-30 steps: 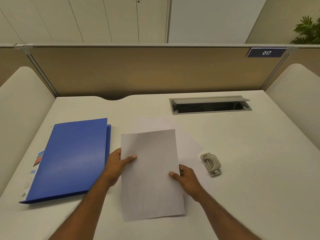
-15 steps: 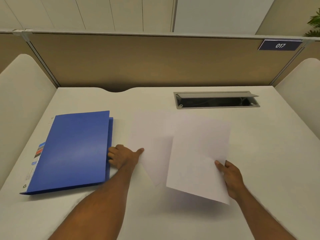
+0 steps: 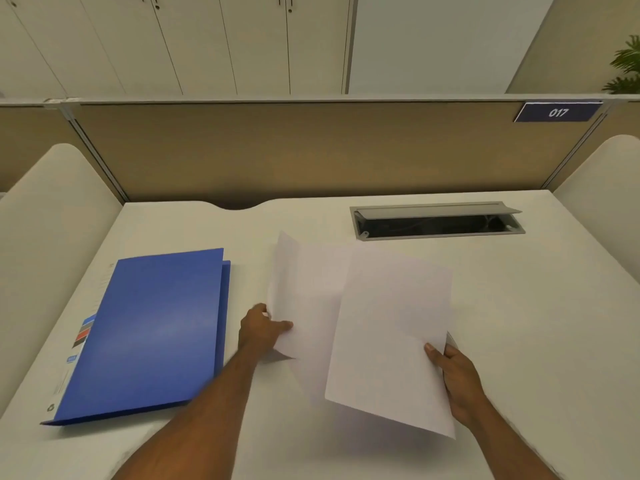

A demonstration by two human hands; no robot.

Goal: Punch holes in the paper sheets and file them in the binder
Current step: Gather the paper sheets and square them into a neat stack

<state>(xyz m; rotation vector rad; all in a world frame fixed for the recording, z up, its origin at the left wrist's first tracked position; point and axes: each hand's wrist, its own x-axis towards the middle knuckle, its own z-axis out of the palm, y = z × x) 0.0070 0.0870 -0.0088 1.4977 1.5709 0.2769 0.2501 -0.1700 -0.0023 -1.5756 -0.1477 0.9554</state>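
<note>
Holding one paper sheet (image 3: 391,337) in the right hand (image 3: 457,379) and pinching another sheet (image 3: 304,299) with the left hand (image 3: 261,329), the person seems barely started: nothing looks punched, and the blue binder (image 3: 152,334) lies closed on the table (image 3: 536,323).

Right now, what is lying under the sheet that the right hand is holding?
Under the right sheet, held by the right hand, part of the left sheet shows, on the desk. Anything else below it is covered.
</note>
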